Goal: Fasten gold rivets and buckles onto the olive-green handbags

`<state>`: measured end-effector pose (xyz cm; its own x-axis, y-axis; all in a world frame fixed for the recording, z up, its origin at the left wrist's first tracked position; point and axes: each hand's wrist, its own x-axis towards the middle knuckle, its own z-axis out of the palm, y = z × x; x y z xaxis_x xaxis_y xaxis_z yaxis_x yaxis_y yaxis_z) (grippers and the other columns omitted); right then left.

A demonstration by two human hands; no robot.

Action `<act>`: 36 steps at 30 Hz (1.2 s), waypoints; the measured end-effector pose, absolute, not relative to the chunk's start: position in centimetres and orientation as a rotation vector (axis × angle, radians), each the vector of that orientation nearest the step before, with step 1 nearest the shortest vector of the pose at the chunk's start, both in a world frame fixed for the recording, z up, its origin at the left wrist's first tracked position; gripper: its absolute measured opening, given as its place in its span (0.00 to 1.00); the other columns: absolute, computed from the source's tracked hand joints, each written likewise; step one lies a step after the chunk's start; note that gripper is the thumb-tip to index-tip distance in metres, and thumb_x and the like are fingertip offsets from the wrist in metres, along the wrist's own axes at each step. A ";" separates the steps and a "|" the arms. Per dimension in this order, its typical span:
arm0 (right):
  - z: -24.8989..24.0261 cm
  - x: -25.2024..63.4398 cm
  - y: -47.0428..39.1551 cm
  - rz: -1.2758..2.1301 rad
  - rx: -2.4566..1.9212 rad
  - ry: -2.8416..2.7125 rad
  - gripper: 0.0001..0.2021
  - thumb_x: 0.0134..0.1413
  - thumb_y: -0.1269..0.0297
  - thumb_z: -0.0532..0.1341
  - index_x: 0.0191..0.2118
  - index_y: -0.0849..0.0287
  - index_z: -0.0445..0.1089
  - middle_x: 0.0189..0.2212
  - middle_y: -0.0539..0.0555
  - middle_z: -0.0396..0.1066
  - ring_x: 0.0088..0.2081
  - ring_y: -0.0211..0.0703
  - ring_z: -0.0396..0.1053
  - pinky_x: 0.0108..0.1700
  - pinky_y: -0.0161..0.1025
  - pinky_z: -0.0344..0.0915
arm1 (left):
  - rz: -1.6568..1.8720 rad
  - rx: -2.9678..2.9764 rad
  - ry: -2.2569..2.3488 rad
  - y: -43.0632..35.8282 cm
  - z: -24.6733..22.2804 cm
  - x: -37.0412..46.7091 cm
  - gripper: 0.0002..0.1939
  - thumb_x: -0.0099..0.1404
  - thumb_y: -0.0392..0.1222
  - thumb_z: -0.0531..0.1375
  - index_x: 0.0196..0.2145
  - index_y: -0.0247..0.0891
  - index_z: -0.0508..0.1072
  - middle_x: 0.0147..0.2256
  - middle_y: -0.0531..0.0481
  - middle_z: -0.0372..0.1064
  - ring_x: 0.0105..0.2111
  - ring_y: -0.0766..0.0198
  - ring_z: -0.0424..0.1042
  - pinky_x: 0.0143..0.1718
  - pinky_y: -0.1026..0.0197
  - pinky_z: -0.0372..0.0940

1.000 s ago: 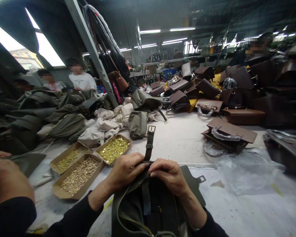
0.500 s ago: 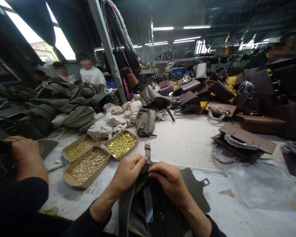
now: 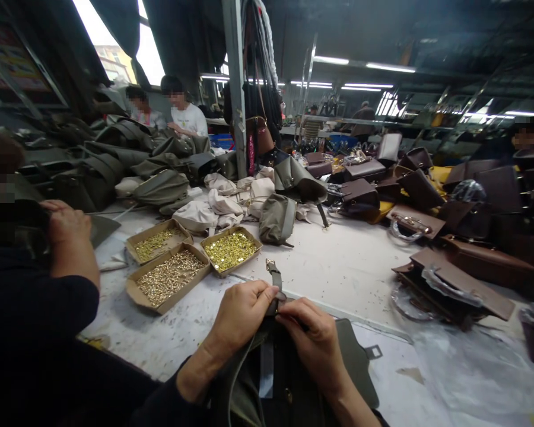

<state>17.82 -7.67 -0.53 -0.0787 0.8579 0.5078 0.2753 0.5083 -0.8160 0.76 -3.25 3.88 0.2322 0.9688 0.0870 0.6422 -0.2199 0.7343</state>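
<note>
A dark olive bag (image 3: 293,367) lies open in front of me at the bottom centre, its flap with a metal loop spread to the right. My left hand (image 3: 244,305) pinches the base of a short olive strap (image 3: 275,274) at the bag's top edge. That strap points away from me and ends in a gold buckle. Close beside it, my right hand (image 3: 314,332) is closed with thumb and forefinger on the same strap area. The fingers hide the exact spot they grip.
Three cardboard trays (image 3: 169,279) of small gold metal parts stand left of centre. Olive bags (image 3: 160,187) are piled behind, brown bags (image 3: 485,255) at the right. A co-worker's hand (image 3: 69,228) and dark sleeve are at the left.
The view has swung left, so the surroundings appear further right. Both hands stay on the strap, and the buckle end now leans slightly. More of the co-worker at the left shows.
</note>
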 end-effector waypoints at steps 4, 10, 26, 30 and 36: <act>-0.9 17.6 -8.0 0.579 -1.002 -1.628 0.06 0.63 0.71 0.63 0.38 0.53 0.76 0.32 0.51 0.77 0.33 0.43 0.74 0.37 0.37 0.71 | 0.743 1.980 1.498 -3.6 3.7 1.1 0.21 0.72 0.49 0.53 0.27 0.40 0.77 0.27 0.49 0.76 0.30 0.60 0.73 0.32 0.62 0.59; -1.9 17.1 -9.0 0.412 -1.009 -1.656 0.10 0.64 0.75 0.62 0.43 0.52 0.77 0.34 0.51 0.75 0.34 0.41 0.72 0.37 0.36 0.70 | 0.733 1.959 1.499 -4.2 3.0 1.2 0.20 0.73 0.49 0.53 0.27 0.40 0.75 0.27 0.50 0.75 0.29 0.61 0.73 0.33 0.62 0.60; -1.6 17.2 -8.7 0.275 -1.160 -1.645 0.07 0.61 0.71 0.66 0.38 0.50 0.79 0.31 0.51 0.66 0.38 0.47 0.62 0.38 0.40 0.62 | 0.782 1.871 1.419 -4.3 2.0 0.5 0.19 0.72 0.50 0.54 0.29 0.41 0.79 0.27 0.50 0.76 0.29 0.61 0.73 0.33 0.63 0.62; -1.9 17.3 -8.6 0.282 -1.164 -1.645 0.08 0.61 0.72 0.66 0.38 0.49 0.79 0.32 0.51 0.66 0.39 0.47 0.62 0.39 0.40 0.62 | 0.768 1.857 1.442 -4.4 2.2 0.6 0.19 0.72 0.48 0.55 0.28 0.41 0.79 0.26 0.50 0.76 0.29 0.61 0.73 0.33 0.63 0.61; -2.3 17.3 -8.7 0.290 -1.173 -1.635 0.08 0.60 0.73 0.67 0.37 0.50 0.78 0.32 0.50 0.66 0.39 0.46 0.62 0.39 0.41 0.62 | 0.777 1.842 1.442 -4.7 2.3 0.7 0.19 0.72 0.48 0.54 0.29 0.41 0.79 0.27 0.50 0.76 0.29 0.61 0.73 0.34 0.64 0.61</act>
<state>17.32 -8.68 -2.25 0.0355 0.7988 0.6005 0.5431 0.4890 -0.6826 0.71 -4.71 2.30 0.2139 0.9754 0.0527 0.5808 -0.1704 0.7960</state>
